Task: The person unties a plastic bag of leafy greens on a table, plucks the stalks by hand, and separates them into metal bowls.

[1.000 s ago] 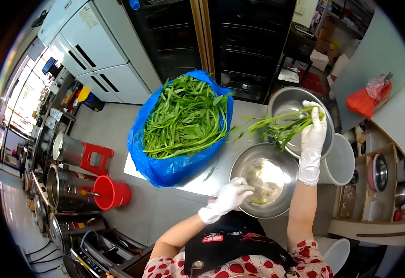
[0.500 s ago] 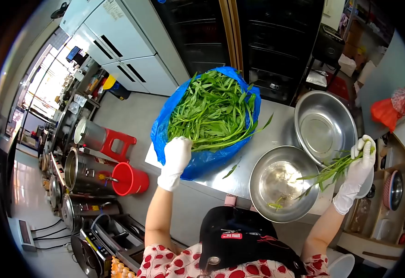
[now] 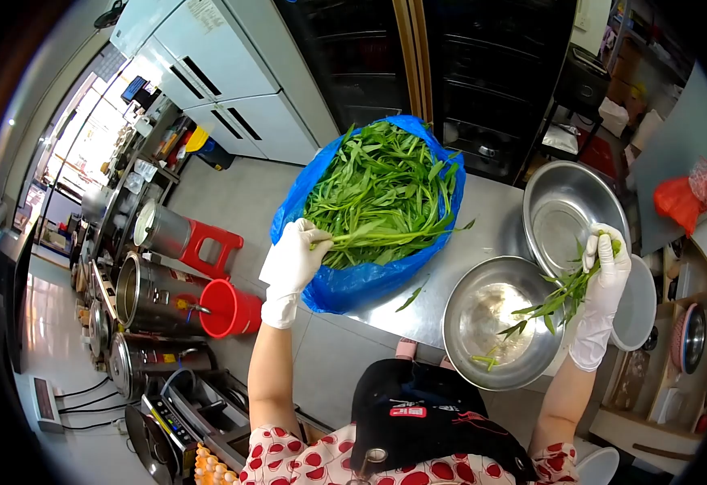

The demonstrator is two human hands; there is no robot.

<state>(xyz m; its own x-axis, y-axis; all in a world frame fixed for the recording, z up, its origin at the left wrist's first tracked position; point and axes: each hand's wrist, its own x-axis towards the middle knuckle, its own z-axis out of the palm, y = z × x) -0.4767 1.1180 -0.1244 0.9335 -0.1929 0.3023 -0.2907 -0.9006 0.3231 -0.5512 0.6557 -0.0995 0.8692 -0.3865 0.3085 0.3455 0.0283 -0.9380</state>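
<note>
A blue plastic bag (image 3: 288, 212) on the steel table is heaped with water spinach (image 3: 377, 186), long-stemmed and narrow-leaved. At the bag's near left edge my left hand (image 3: 295, 257), in a white glove, is closed on some water spinach stems. My right hand (image 3: 605, 279), also gloved, holds a small bunch of water spinach (image 3: 559, 293) with leaves hanging leftward. That bunch is over the right rim of the near steel basin (image 3: 458, 331), where a few short green pieces (image 3: 487, 360) lie at the bottom.
A second steel basin (image 3: 584, 190) stands behind the first, overlapping it. A white bowl (image 3: 635, 311) is to the right of my right hand. One loose sprig (image 3: 410, 299) lies on the steel table (image 3: 422, 319). A red bucket (image 3: 232, 309) and large metal pots (image 3: 155, 303) stand at the left.
My left hand has moved up slightly and now grips stems drawn out at the bag's edge. My right hand has shifted left and turned more upright, with the bunch still in it.
</note>
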